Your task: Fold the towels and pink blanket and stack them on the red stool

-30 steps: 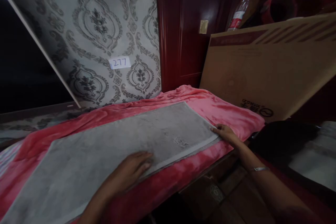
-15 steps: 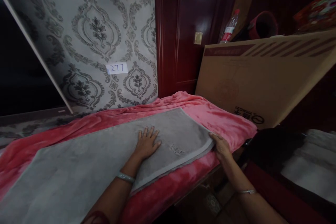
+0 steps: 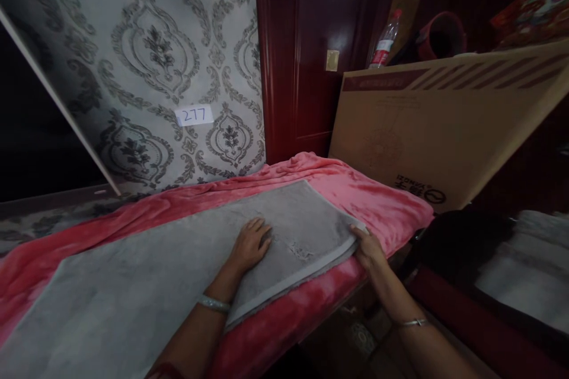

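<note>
A long grey towel (image 3: 146, 275), folded in layers, lies across a pink plush blanket (image 3: 373, 189). It has a pale border along its near edge and a small embroidered patch close to its right end. My left hand (image 3: 249, 244) rests palm down on top of the towel, left of the patch, with its fingers slightly bent and close together. At the right near corner, my right hand (image 3: 368, 247) pinches the towel's edge, thumb on top; its other fingers are partly hidden beneath.
Behind the blanket stands a patterned wall with a paper label (image 3: 194, 115) reading 277. A dark red door (image 3: 306, 47) is beside a large cardboard box (image 3: 400, 124), which carries a plastic bottle (image 3: 386, 41). Folded grey cloths (image 3: 528, 272) lie at the right. A dark screen (image 3: 40, 130) is at the left.
My left hand's spread fingers have drawn together and bent a little on the towel. My right hand still pinches the corner, slightly further left in view. The camera view has shifted a little.
</note>
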